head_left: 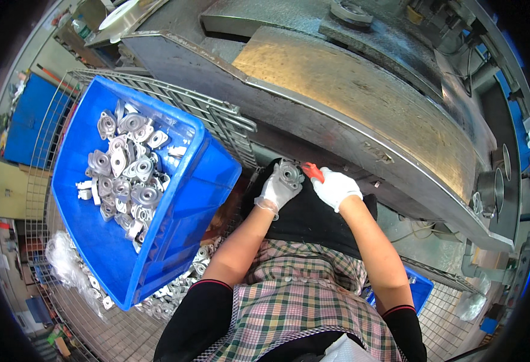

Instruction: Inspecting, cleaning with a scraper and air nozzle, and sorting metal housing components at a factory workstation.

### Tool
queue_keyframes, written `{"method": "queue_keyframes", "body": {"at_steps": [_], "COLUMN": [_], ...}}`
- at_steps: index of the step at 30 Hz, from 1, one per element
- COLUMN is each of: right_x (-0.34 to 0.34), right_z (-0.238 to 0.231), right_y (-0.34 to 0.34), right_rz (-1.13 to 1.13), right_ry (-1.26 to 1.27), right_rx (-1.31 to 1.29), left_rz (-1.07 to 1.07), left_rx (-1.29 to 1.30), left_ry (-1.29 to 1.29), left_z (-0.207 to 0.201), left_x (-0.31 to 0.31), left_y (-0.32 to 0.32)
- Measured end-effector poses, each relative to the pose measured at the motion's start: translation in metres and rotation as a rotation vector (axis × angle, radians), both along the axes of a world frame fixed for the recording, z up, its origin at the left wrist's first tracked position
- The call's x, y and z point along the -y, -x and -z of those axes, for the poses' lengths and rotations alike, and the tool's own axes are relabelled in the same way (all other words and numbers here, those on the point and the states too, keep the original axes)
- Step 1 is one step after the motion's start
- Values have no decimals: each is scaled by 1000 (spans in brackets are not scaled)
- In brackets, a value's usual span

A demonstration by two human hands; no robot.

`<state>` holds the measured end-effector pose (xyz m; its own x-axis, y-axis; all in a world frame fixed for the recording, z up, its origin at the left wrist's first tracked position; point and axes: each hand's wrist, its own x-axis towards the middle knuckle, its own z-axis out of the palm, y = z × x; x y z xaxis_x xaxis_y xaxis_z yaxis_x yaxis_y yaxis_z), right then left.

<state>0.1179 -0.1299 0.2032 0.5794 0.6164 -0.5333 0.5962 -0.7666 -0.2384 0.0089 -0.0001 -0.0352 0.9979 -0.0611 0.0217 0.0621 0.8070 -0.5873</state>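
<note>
My left hand [280,187], in a white glove, is closed around a grey metal casting [289,174] with a round, ringed centre. Just to its right, my gloved right hand [336,187] grips a red-handled hand tool [313,172]. The tool points toward the casting; its tip is small and dark, and I cannot tell whether it touches. Both hands are above my lap, in front of the machine's edge. On the left, a tilted blue bin [90,235] holds many similar castings [133,169].
A wire mesh cage [41,199] surrounds the bin, with more castings [174,298] and a clear plastic bag [66,259] below. Ahead stands a metal machine table [361,102] with a raised steel edge. Another blue bin [420,289] is behind my right arm.
</note>
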Motion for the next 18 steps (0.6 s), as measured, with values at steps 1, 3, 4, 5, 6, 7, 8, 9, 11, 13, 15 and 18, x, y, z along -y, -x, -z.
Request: {"method": "queue_keyframes", "body": {"at_steps": [1, 3, 4, 5, 6, 7, 8, 9, 11, 13, 15, 18], "right_x": [-1, -2, -2, -2, -1, -1, 0, 1, 4, 6, 7, 10], "right_z": [-1, -2, -3, -4, -4, -3, -3, -2, -1, 0, 0, -2], "right_y": [2, 5, 5, 5, 5, 5, 3, 2, -2, -4, -5, -6], "right_rz": [-17, -32, -35, -33, -32, -24, -15, -7, 3, 5, -1, 84], "right_ry": [-7, -5, -13, -16, -18, -18, -17, -17, -11, -13, -22, -5], "right_rx": [0, 8, -3, -12, -21, -21, -22, -22, -8, 8, 27, -85], "left_rz": [-27, -53, -52, -72, -5, 39, 72, 85, 113, 103, 100, 87], "left_rx": [-236, -499, -527, -468, -319, -81, 115, 165, 156, 169, 188, 183], "left_ry": [-335, -644, -618, -602, -230, 129, 363, 497, 606, 557, 536, 524], "left_z": [2, 5, 8, 10, 14, 18, 22, 27, 37, 44, 47, 43], "left_x": [1, 2, 1, 1, 0, -2, -3, -4, -5, -5, -5, -5], "left_y": [0, 0, 0, 0, 1, 2, 2, 3, 2, 1, 1, 2]}}
